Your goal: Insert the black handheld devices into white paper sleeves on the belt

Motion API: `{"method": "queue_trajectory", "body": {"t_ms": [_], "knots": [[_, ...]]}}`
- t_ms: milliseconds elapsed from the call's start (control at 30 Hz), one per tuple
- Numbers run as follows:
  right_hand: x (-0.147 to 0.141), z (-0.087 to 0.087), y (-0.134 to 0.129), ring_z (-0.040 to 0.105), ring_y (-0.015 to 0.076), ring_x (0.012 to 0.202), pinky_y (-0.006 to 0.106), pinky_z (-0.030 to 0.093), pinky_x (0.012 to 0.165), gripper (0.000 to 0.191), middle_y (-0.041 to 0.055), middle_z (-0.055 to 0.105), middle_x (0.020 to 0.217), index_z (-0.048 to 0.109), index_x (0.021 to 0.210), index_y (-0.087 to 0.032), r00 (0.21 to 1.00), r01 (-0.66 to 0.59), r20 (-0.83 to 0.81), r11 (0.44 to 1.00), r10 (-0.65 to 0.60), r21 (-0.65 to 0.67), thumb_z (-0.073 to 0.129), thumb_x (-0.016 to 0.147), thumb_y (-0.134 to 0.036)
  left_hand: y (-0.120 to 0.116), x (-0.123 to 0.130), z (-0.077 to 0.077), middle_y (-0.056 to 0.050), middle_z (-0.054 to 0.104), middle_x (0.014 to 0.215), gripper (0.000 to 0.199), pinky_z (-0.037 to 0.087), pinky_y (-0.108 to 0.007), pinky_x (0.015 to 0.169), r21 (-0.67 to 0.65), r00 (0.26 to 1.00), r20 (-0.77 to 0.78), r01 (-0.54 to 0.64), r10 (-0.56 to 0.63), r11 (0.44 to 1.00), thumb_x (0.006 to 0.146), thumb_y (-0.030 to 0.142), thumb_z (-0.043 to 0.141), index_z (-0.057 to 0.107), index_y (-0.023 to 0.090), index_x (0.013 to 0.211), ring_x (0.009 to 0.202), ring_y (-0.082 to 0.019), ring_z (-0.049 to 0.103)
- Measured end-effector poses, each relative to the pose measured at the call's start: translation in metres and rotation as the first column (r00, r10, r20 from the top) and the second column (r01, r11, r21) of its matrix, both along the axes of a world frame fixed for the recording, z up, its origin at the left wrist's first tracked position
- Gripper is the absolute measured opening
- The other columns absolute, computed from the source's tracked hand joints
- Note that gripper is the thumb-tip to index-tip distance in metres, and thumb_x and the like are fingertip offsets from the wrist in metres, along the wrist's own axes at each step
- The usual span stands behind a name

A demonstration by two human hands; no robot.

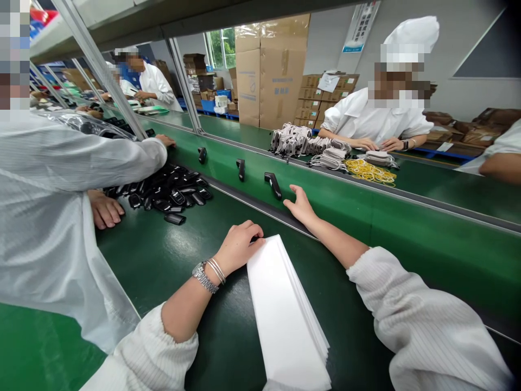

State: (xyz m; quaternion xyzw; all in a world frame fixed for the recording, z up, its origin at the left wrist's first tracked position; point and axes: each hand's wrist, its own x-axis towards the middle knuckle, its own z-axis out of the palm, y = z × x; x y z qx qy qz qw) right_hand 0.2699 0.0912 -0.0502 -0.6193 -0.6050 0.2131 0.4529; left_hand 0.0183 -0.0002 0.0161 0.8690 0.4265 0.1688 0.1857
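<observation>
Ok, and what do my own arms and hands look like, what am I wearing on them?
Your left sleeve and right sleeve are white and finely ribbed, ending short of the wrists. Your left hand and right hand wear no gloves. A silver link watch and thin silver bangles sit on the left wrist.

Left hand (238, 248) curled, palm down, angled inward. Right hand (300, 206) farther forward, palm down, fingers loosely extended and slightly apart

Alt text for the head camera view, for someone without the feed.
The person's left hand rests on the end of a stack of white sheets lying on a dark green conveyor belt, the right hand empty beside it. At left, a co-worker's white sleeve reaches past a pile of black plastic parts.
</observation>
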Motion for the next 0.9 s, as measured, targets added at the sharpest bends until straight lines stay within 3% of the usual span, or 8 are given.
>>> {"method": "queue_trajectory", "body": {"t_ms": [567,900], "knots": [[-0.003,0.008,-0.001,0.044,0.0300,0.134,0.048,0.034,0.114,0.059,0.0150,0.050,0.139,0.045,0.133,-0.018,0.997,-0.005,0.075,1.000,0.006,-0.014,0.057,0.076,-0.025,0.001,-0.002,0.001,-0.002,0.062,0.093,0.012,0.046,-0.030,0.078,-0.012,1.000,0.008,0.005,-0.005,1.000,0.090,0.024,0.054,0.065,0.020,0.092,0.082,-0.016,0.059],[-0.007,0.016,-0.005,0.044,0.0254,0.134,0.041,0.035,0.113,0.054,0.0131,0.048,0.139,0.048,0.134,-0.019,0.985,0.033,0.169,0.997,-0.021,-0.065,0.054,0.080,-0.024,0.003,-0.002,0.001,-0.002,0.062,0.093,0.012,0.045,-0.030,0.076,-0.006,1.000,0.011,0.009,-0.009,1.000,0.089,0.023,0.054,0.066,0.019,0.092,0.081,-0.016,0.058]]}}
